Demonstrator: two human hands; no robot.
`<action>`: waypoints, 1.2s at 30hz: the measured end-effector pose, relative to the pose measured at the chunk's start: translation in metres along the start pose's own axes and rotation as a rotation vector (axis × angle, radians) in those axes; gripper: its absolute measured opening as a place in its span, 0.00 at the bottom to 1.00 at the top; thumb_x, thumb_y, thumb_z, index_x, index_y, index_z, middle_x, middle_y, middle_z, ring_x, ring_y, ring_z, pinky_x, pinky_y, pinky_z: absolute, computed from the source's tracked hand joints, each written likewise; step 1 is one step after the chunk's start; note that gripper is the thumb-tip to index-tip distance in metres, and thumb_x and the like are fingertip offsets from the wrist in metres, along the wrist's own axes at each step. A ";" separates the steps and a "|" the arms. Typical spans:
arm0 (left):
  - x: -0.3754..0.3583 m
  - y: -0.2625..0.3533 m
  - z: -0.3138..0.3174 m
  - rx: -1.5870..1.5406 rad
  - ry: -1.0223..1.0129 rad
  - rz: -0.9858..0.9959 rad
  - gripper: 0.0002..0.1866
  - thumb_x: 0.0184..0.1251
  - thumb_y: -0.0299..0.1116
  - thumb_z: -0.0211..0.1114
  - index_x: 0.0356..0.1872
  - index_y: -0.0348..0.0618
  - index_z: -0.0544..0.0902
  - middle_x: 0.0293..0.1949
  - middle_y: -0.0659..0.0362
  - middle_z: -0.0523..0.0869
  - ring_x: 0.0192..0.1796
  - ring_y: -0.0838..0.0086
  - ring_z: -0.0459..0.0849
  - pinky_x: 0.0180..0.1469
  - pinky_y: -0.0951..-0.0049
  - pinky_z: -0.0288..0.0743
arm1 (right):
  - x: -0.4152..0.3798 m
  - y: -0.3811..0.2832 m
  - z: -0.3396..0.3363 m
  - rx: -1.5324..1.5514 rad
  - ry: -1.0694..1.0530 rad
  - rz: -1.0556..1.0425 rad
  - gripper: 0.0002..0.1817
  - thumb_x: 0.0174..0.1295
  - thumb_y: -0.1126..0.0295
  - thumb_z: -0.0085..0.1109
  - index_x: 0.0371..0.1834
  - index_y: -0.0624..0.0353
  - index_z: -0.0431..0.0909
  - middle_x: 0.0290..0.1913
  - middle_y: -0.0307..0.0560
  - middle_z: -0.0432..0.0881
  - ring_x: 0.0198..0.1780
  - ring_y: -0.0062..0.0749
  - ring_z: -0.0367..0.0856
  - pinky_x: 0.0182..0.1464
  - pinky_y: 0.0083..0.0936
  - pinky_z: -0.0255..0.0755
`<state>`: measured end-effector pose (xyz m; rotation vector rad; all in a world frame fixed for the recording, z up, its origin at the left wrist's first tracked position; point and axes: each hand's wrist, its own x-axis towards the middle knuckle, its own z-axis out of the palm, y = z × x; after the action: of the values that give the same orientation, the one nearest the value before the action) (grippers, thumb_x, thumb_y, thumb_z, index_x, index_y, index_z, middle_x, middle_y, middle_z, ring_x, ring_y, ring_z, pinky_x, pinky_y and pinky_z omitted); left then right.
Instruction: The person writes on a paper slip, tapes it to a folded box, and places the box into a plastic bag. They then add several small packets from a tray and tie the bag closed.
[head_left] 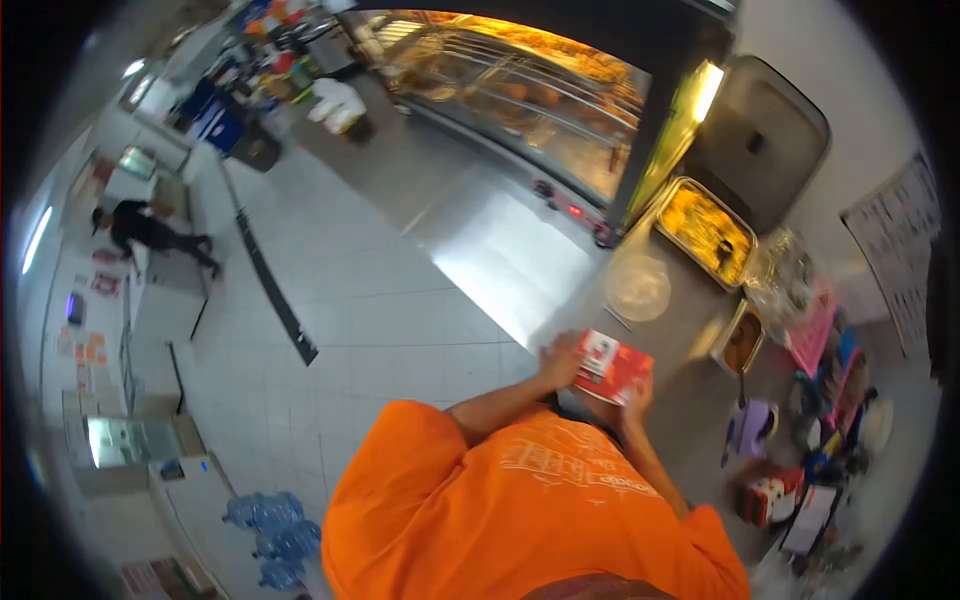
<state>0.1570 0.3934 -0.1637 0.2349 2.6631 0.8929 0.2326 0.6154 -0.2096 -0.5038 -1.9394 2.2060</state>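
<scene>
Just in front of my orange shirt, a red and white cardboard food box is held between my two hands at the edge of the metal counter. My left hand grips its left side. At the lower right corner, my right hand has its fingers against the box. Close beyond the box stands a round, clear plastic container. Farther back on the counter sits a metal tray of yellow food, with a dark utensil in it.
A lit glass display warmer with trays of food stands at the back. To the right are a small metal pan, a purple container and another red box. Large water bottles lie at lower left. Another person stands far left.
</scene>
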 end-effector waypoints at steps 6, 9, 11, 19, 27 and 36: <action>-0.007 0.023 0.006 -0.767 -0.158 0.097 0.31 0.73 0.54 0.53 0.68 0.44 0.72 0.58 0.45 0.80 0.58 0.60 0.79 0.64 0.60 0.69 | 0.022 -0.031 -0.075 -0.008 0.045 0.290 0.25 0.73 0.63 0.50 0.67 0.69 0.69 0.60 0.48 0.78 0.58 0.30 0.77 0.59 0.28 0.73; -0.023 0.042 -0.028 -0.788 -0.232 -0.134 0.31 0.70 0.55 0.59 0.60 0.37 0.79 0.45 0.50 0.88 0.49 0.66 0.84 0.55 0.71 0.74 | 0.034 -0.065 -0.069 0.093 0.015 0.366 0.24 0.73 0.64 0.49 0.65 0.69 0.71 0.57 0.50 0.80 0.56 0.32 0.79 0.59 0.30 0.73; -0.014 0.031 -0.001 -0.819 -0.152 -0.114 0.31 0.68 0.56 0.60 0.58 0.37 0.80 0.47 0.50 0.87 0.50 0.66 0.84 0.55 0.68 0.74 | 0.029 -0.094 -0.059 0.090 0.026 0.369 0.22 0.73 0.65 0.49 0.63 0.69 0.73 0.55 0.51 0.81 0.54 0.34 0.81 0.58 0.31 0.74; -0.010 0.044 0.012 -0.858 -0.117 -0.167 0.32 0.69 0.57 0.58 0.59 0.38 0.80 0.53 0.49 0.85 0.52 0.64 0.84 0.59 0.65 0.73 | 0.054 -0.053 -0.105 0.140 -0.064 0.398 0.20 0.71 0.69 0.51 0.61 0.69 0.74 0.52 0.54 0.82 0.50 0.37 0.83 0.53 0.32 0.78; -0.015 0.017 0.075 -0.673 0.023 0.068 0.26 0.74 0.47 0.53 0.66 0.44 0.73 0.55 0.44 0.83 0.57 0.51 0.82 0.63 0.58 0.71 | 0.028 -0.036 -0.097 -0.021 -0.148 0.278 0.22 0.73 0.72 0.49 0.68 0.69 0.68 0.60 0.53 0.77 0.57 0.35 0.78 0.59 0.31 0.73; -0.013 0.062 -0.024 -0.034 0.055 0.402 0.39 0.49 0.42 0.76 0.67 0.64 0.74 0.64 0.44 0.72 0.70 0.52 0.65 0.64 0.51 0.70 | 0.006 -0.135 -0.075 -1.121 -0.402 -0.418 0.36 0.59 0.69 0.67 0.72 0.57 0.65 0.76 0.60 0.57 0.71 0.49 0.65 0.69 0.36 0.63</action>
<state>0.1640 0.4259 -0.1049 0.7684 2.6942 1.0709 0.2397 0.7068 -0.0850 0.2745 -3.0130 0.8539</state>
